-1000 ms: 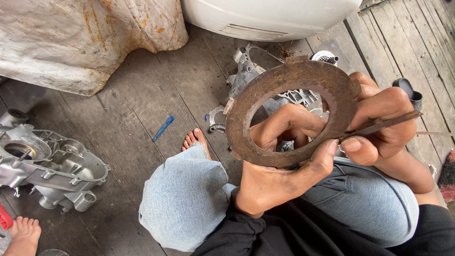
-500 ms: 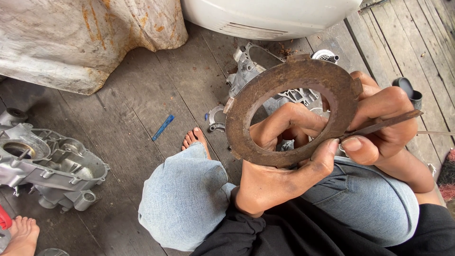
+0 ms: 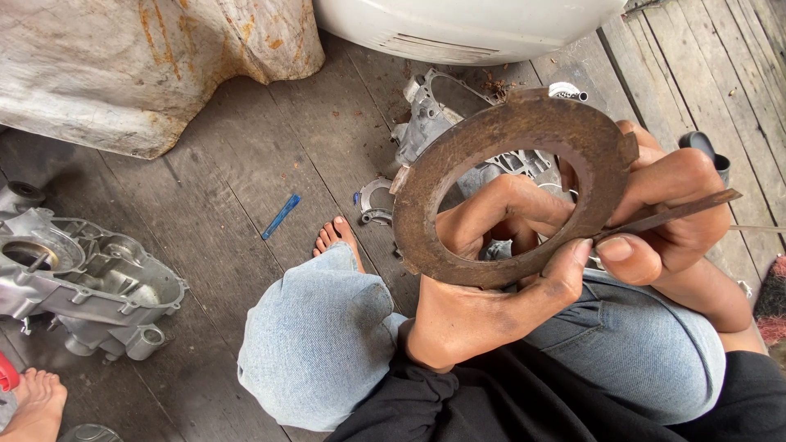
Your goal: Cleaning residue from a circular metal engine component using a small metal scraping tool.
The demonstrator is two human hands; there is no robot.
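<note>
The flat metal ring [image 3: 508, 135] is rusty brown with darker mottling. The thin metal strip [image 3: 667, 214] looks dull grey-brown, though it is hard to tell. The cast engine casing [image 3: 82, 282] is silver-grey. The small plastic stick [image 3: 281, 216] is blue. The plank floor [image 3: 246, 155] is weathered grey. The jeans [image 3: 319, 352] are pale blue.

Your left hand [image 3: 483, 303] grips with thumb up, fingers curled; right hand [image 3: 667, 217] pinches, thumb forward.

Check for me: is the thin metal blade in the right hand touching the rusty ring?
Touching. In the head view the blade held by the right hand runs to the rusty ring with its tip on the rim, no gap showing.
</note>
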